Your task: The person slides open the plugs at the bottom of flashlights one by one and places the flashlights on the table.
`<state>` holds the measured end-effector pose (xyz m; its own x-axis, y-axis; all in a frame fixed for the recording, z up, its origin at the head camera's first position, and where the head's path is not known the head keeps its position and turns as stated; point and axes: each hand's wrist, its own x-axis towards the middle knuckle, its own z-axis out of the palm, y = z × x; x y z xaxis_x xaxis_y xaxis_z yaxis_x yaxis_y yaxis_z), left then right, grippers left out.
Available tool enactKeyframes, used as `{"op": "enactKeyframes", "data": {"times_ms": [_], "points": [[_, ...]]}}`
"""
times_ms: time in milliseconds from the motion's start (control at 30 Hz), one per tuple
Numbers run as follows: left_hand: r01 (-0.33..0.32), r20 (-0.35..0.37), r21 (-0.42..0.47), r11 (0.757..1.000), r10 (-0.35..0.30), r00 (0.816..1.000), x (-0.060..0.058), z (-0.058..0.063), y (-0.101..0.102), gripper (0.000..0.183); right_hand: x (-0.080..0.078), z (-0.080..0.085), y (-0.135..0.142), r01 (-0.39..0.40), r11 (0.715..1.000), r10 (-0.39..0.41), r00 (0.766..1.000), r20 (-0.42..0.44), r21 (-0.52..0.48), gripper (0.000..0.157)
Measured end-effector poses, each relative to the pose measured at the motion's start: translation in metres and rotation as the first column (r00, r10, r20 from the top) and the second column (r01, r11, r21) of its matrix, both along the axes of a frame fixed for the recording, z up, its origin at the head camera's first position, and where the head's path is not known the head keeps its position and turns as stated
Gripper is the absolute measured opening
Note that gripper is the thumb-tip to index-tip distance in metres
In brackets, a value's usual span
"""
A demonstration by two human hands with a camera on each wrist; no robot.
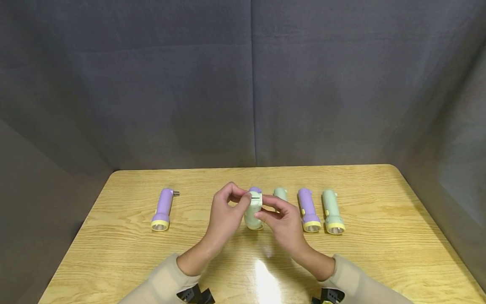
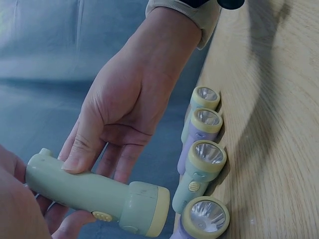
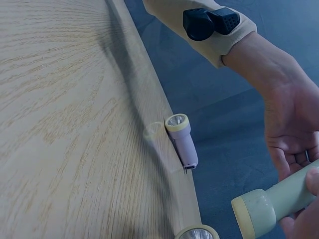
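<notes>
Held green flashlight [image 1: 252, 217] is up off the table between both hands, tail up, lens end down, slightly tilted. Work looks to be at the tail, where a dark slot [image 1: 255, 197] faces the head camera; can't tell what sits inside.

Doing it well: let one hand anchor the barrel, the other do the fine work at the tail. Light fingertip force, in line with the slot, no twisting. Keep the slot facing up and uncovered. Watch the yellow switch [image 2: 102, 216]: a finger is right beside it, so a squeeze could bump it.

Right hand [image 1: 286, 219]: thumb on the barrel, fingers curled round it, so it's likely the anchor. Left hand [image 1: 224, 211]: thumb and forefinger narrow, pinching at the tail; exact contact partly hidden. Wrists come in from both sides, forearms angled inward. Pose looks balanced; the held piece hides some of the pieces behind.

Farther out: purple flashlight [image 1: 255, 190] behind the held one, then half-hidden green flashlight [image 1: 281, 193], second purple flashlight [image 1: 308, 207] and outer green flashlight [image 1: 332, 209] to the right. Far-left purple flashlight [image 1: 164, 207] sits well apart, metal prongs [image 1: 176, 193] sticking out sideways. All on the wood table [image 1: 95, 253].
</notes>
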<state>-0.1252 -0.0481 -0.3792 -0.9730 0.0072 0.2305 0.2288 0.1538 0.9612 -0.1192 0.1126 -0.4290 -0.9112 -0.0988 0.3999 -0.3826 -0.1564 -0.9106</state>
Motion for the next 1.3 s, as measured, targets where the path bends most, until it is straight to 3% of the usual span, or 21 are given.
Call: {"op": "enactKeyframes", "data": {"times_ms": [800,1300], "points": [[0.029,0.078,0.020,0.999,-0.030,0.997,-0.0008,0.0009,-0.0002,0.011,-0.0011,-0.0041,-0.0004,-0.009,0.999,0.008,1.000,-0.018,-0.052,0.028],[0.032,0.119,0.030,0.999,-0.035,0.992,-0.0032,0.0011,0.0012,0.019,-0.0016,-0.0020,0.0007,0.003,0.999,-0.002,1.000,0.020,-0.036,0.027]]}}
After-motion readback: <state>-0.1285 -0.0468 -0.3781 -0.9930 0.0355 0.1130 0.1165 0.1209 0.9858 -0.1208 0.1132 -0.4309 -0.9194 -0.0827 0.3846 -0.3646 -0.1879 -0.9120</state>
